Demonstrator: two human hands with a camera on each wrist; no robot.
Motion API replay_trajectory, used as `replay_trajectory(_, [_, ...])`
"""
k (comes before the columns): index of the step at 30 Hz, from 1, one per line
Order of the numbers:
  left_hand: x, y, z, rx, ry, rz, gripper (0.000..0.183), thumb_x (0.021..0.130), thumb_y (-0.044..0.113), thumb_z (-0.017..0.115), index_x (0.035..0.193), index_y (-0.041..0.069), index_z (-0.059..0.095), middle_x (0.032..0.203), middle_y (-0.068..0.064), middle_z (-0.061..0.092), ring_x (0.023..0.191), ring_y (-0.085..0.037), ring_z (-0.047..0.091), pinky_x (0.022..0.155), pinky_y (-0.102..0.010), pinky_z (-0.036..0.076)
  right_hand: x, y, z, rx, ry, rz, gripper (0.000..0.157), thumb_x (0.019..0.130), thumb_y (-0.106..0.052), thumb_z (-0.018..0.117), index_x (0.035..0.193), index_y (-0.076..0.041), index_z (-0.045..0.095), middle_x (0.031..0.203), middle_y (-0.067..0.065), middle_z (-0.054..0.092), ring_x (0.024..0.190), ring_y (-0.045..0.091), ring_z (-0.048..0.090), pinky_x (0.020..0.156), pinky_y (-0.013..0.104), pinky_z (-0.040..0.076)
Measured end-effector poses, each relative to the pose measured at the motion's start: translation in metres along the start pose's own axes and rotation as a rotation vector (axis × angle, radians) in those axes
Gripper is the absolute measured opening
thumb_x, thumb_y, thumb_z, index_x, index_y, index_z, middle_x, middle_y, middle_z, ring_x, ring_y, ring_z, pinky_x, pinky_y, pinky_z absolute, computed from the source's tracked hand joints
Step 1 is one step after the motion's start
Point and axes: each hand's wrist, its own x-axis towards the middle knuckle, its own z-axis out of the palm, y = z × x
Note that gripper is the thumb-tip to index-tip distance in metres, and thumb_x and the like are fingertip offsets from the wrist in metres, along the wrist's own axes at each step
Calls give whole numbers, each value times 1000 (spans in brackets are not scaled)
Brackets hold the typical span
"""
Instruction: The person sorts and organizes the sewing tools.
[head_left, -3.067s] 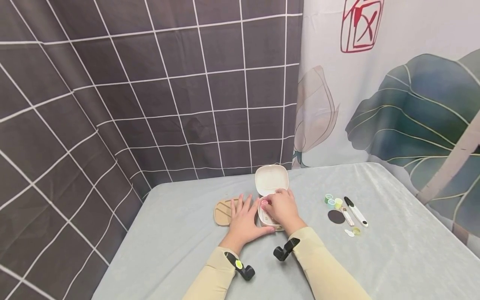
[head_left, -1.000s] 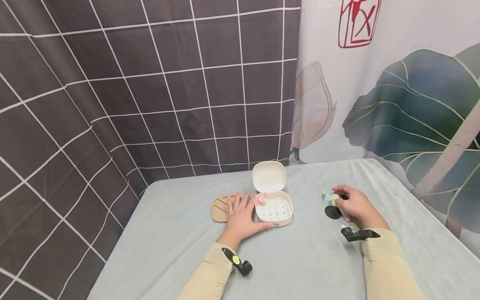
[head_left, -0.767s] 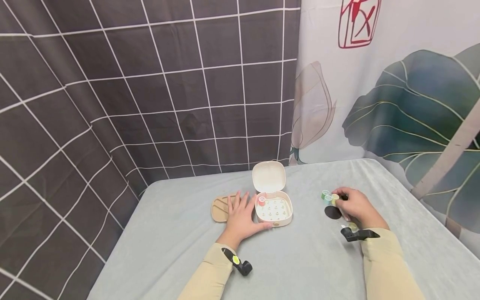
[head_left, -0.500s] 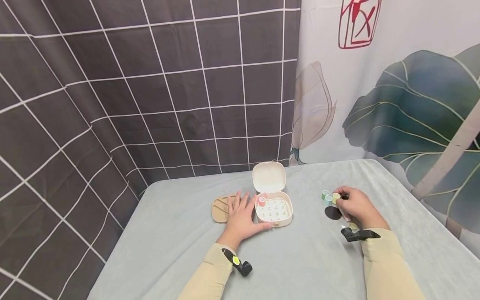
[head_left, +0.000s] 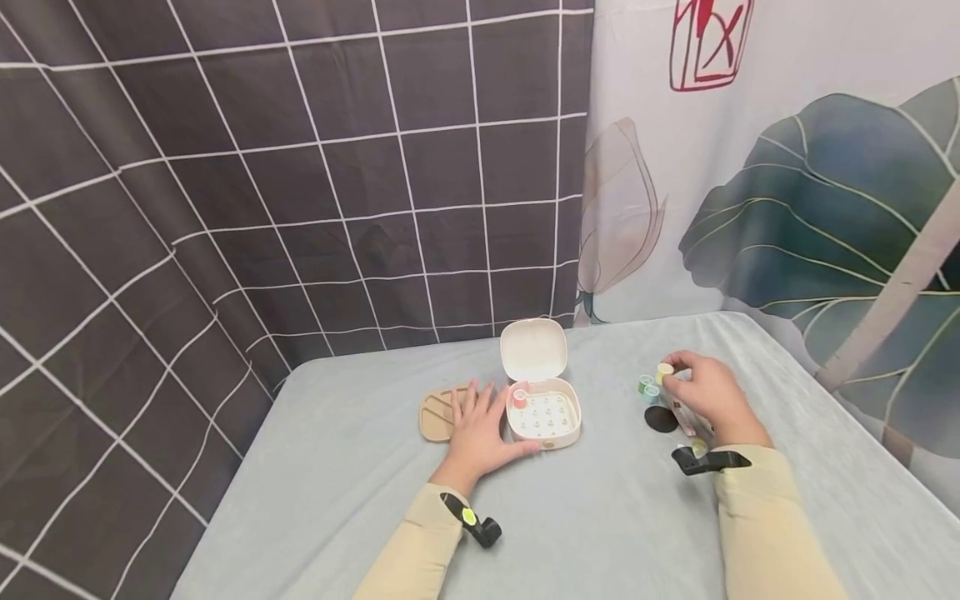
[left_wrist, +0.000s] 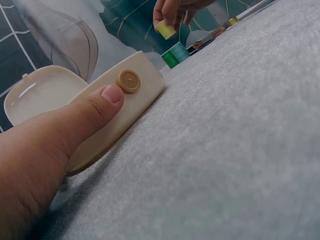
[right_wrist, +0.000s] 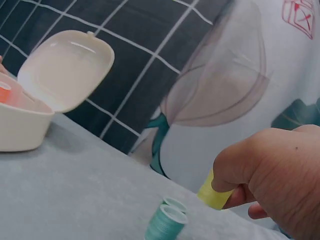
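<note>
My right hand (head_left: pixel 712 396) pinches a yellow spool of thread (head_left: pixel 664 372) between thumb and fingers, held above the table in the right wrist view. Just below it stand a green spool (head_left: pixel 645 383) and a light-blue spool (head_left: pixel 651 395). My left hand (head_left: pixel 476 442) lies beside the cream box (head_left: pixel 564 439) with its fingers spread. Its thumb (left_wrist: pixel 107 102) presses the box's front wall near a tan button-shaped catch (left_wrist: pixel 129 81). The hinged lid (head_left: pixel 534 350) stands raised. Inside, a pink spool (head_left: pixel 520 399) sits at the back left corner.
A tan divided tray (head_left: pixel 433 421) lies partly under the left fingers. Near the right hand are a black disc (head_left: pixel 661 419), a slim printed strip (head_left: pixel 682 417) and a small yellowish ring (head_left: pixel 699 447). A grid-patterned curtain (head_left: pixel 337 192) hangs behind the table.
My right hand left the box, where the pink spool now stays, and moved right to the spools. The yellow spool has risen off the table in its fingers. The left hand stays at the box.
</note>
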Motion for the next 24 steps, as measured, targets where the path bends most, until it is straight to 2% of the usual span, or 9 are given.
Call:
replay_trajectory(5, [1, 0, -4, -3, 6, 5, 117, 69, 95, 52, 158, 20, 37, 160, -11, 37, 154, -40, 11, 120, -64, 0, 5, -13, 6, 5, 42, -84, 24, 91, -14, 64, 112, -1, 67, 104, 17, 70, 78, 25, 61, 72, 39, 46])
replay_trajectory(10, [1, 0, -2, 8, 5, 8, 117, 68, 96, 50, 158, 21, 36, 160, -11, 37, 154, -40, 13, 120, -65, 1, 7, -22, 12, -16, 84, -173, 21, 89, -11, 67, 107, -1, 70, 97, 14, 72, 86, 32, 61, 75, 43, 43])
replay_trajectory(15, [2, 2, -2, 4, -2, 5, 118, 68, 95, 51, 158, 22, 36, 160, -10, 37, 154, -38, 11, 120, -64, -1, 9, -28, 18, -12, 102, -219, 20, 88, -12, 68, 106, -2, 70, 94, 14, 72, 91, 37, 63, 80, 50, 44])
replay_trajectory(20, [2, 2, -2, -6, -3, 5, 117, 68, 94, 53, 158, 21, 36, 160, -11, 37, 154, -38, 10, 120, -64, -2, 13, -39, 28, -15, 92, -269, 23, 86, -11, 68, 107, -3, 70, 95, 14, 73, 96, 42, 64, 90, 57, 43])
replay_trajectory(24, [2, 1, 0, 0, 1, 4, 118, 68, 95, 53, 158, 20, 36, 160, -11, 37, 154, -38, 10, 120, -64, -1, 17, -57, 39, -11, 49, -310, 24, 84, -12, 68, 107, -5, 70, 99, 14, 73, 105, 43, 60, 99, 58, 39])
